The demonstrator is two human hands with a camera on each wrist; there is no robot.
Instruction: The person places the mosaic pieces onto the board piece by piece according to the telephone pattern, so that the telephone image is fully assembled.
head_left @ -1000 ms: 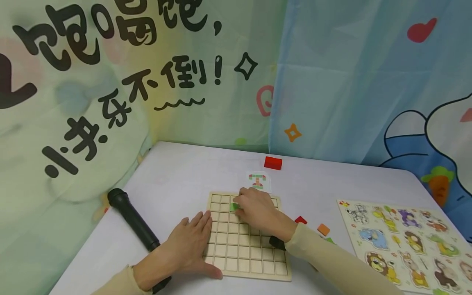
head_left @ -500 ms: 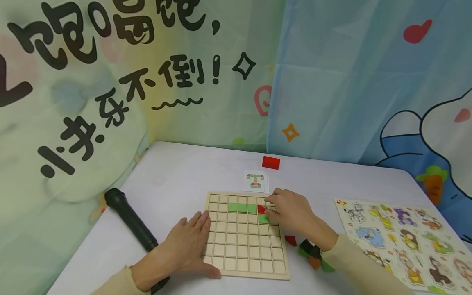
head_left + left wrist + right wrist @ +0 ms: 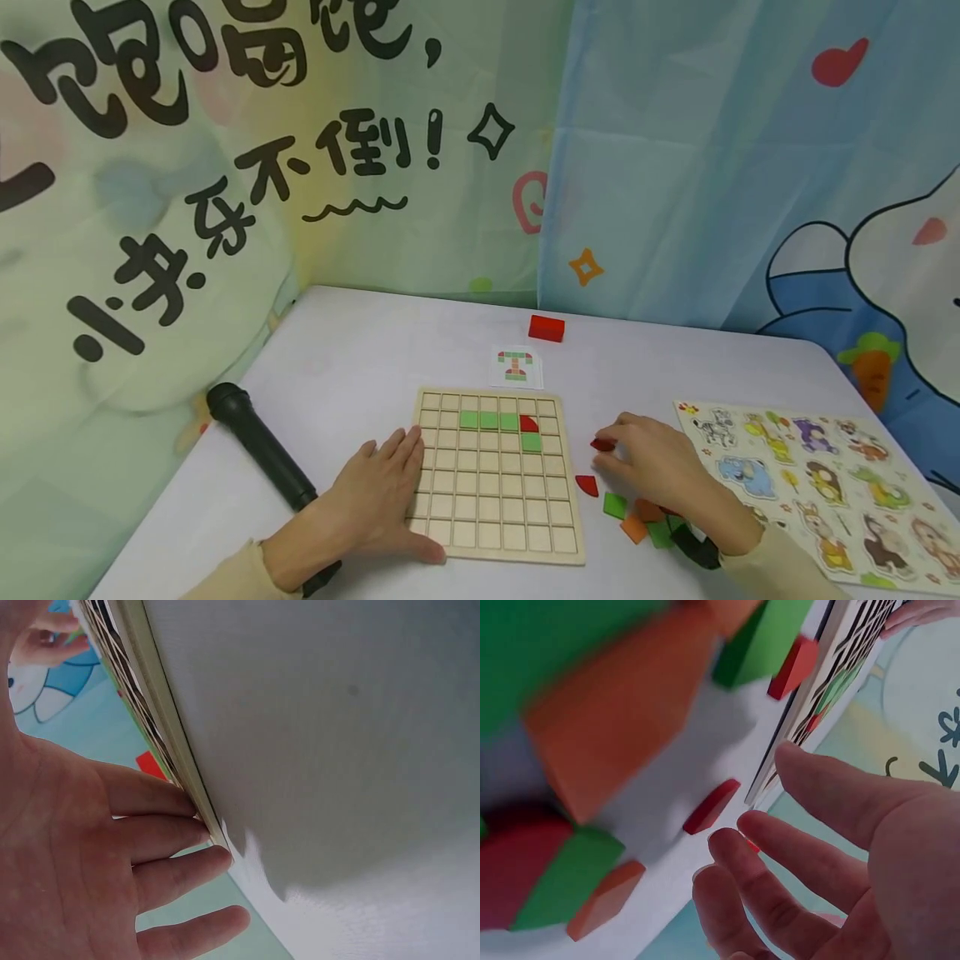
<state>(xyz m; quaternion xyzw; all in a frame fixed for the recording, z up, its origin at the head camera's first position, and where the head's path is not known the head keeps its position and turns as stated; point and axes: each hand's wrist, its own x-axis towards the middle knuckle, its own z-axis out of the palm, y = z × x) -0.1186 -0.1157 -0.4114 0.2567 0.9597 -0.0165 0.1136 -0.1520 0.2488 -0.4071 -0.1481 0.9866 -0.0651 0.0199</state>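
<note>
My left hand [image 3: 378, 492] lies with straight fingers along the left edge of a wooden grid board [image 3: 498, 533]. Its fingertips touch the board's side in the left wrist view. In the grid, three green squares [image 3: 488, 420] form a row, with a red quarter-round piece [image 3: 528, 424] at its right end and another green square [image 3: 531, 442] under that. Right of the board, my right hand [image 3: 660, 462] reaches over the table, thumb and fingers parted around a loose red piece [image 3: 602, 445]. In the right wrist view this red piece [image 3: 712, 806] lies just beyond the fingertips.
A red quarter-round [image 3: 587, 485] and several green and orange pieces [image 3: 633, 528] lie right of the board. Behind it are a pattern card [image 3: 517, 367] and a red block [image 3: 547, 328]. A black microphone [image 3: 262, 446] lies left; an animal puzzle board [image 3: 817, 483] lies right.
My right hand has moved from the grid's upper part rightward to the loose pieces, leaving the green row and red quarter-round uncovered. My left hand has stayed at the board's edge.
</note>
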